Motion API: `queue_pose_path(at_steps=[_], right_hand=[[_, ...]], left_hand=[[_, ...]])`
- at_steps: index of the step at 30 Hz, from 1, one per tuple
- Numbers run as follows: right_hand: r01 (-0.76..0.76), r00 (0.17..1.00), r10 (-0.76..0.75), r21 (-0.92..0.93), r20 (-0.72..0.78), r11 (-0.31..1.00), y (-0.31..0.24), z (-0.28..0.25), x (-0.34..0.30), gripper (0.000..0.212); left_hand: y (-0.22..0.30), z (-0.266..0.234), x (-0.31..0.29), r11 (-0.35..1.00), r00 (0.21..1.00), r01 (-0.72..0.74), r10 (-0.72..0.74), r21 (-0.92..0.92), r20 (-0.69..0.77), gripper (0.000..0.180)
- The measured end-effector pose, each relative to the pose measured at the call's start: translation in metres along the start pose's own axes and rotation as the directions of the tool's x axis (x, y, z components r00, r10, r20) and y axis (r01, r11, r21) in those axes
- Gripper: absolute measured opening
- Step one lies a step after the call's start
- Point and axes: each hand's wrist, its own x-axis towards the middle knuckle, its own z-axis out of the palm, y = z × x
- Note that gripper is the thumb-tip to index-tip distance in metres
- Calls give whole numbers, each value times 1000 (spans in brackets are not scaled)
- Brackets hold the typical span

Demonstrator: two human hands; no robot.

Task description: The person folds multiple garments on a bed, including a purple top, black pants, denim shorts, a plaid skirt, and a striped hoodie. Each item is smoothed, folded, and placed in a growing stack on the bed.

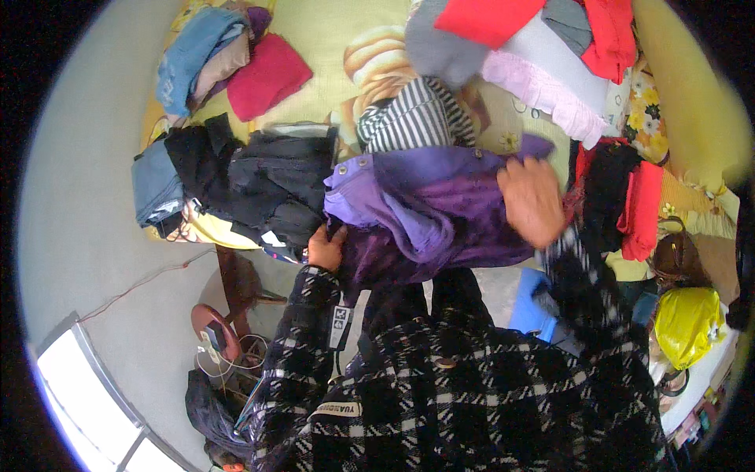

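Head camera: a purple garment (480,208) lies spread across the middle, at the near edge of a yellow, flower-printed bedcover (308,47). Its lighter purple part, with round metal studs at the left corner, is folded and creased over a darker purple part. The left hand (324,248) has its fingers closed on the garment's lower left edge, thumb uppermost. The right hand (532,203) is at the garment's right end, back of the hand upward and fingers curled; it is blurred, so whether they grip the fabric cannot be told.

Just beyond the garment sits a bunched black-and-white striped cloth (409,118). Left of it lie black clothes (275,173), with blue jeans (156,185) at their outer end. Farther up on the left, a dark red folded cloth (267,75) rests beside a light-blue denim piece (200,51). At the upper right are a grey cloth (442,47), a bright red cloth (489,20) and a pink ruffled cloth (543,90). Right of the right hand, a black cloth (609,185) adjoins a folded red cloth (643,208). Farther out are a brown bag (678,256) and a yellow plastic bag (686,326). At lower left stands a reddish-brown stool (211,318) near a white cable (250,340).
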Motion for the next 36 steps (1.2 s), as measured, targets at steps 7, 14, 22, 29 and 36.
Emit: queue_pose_path(at_steps=[7,14,22,29,36], right_hand=[[-128,969,45,339,242,932,-5,15,-72,15],[-108,989,5,698,149,708,46,61,-51,23],[-460,875,313,433,369,775,41,86,-37,62],[-456,878,345,363,332,812,42,95,-37,80],[-291,941,238,213,242,933,21,71,-48,32]], left_hand=[[14,-9,-10,995,999,38,-38,92,-1,27],[21,-13,-6,999,999,25,-25,47,-20,26],[12,-23,-1,988,997,72,-71,136,-10,24],[-3,-27,7,969,1000,16,-11,248,-22,23],[48,-7,-13,945,995,-84,98,315,-28,68]])
